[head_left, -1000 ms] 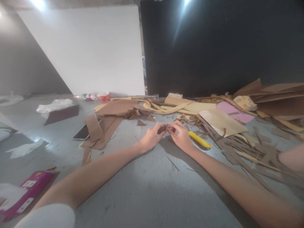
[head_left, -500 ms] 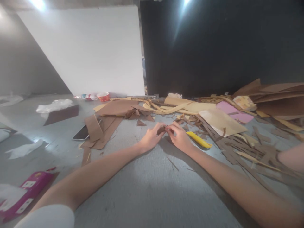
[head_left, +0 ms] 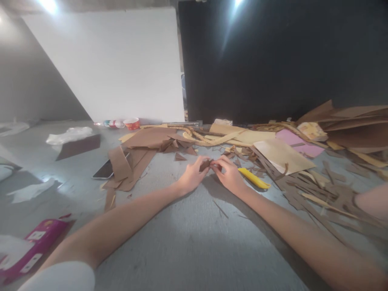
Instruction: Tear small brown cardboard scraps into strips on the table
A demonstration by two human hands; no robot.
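Near the middle of the grey table, my left hand (head_left: 193,174) pinches a small piece of brown paper (head_left: 206,164). My right hand (head_left: 227,173) meets it from the other side, its fingertips closed on the paper's right edge. The fingers partly hide the piece, so its full shape does not show. To the right of my right hand lies a yellow tool (head_left: 254,178), perhaps a cutter. Small brown triangular scraps (head_left: 180,157) lie just beyond my hands.
Brown paper strips (head_left: 309,194) clutter the right, beside another person's arm (head_left: 372,201). A phone (head_left: 104,169) lies partly under brown paper at left. A magenta case (head_left: 45,238) sits front left. A red cup (head_left: 131,123) stands at the back by the white panel (head_left: 121,64).
My fingers have shifted very slightly around the brown paper, and a bit more of it shows between my hands. The rest stays put.
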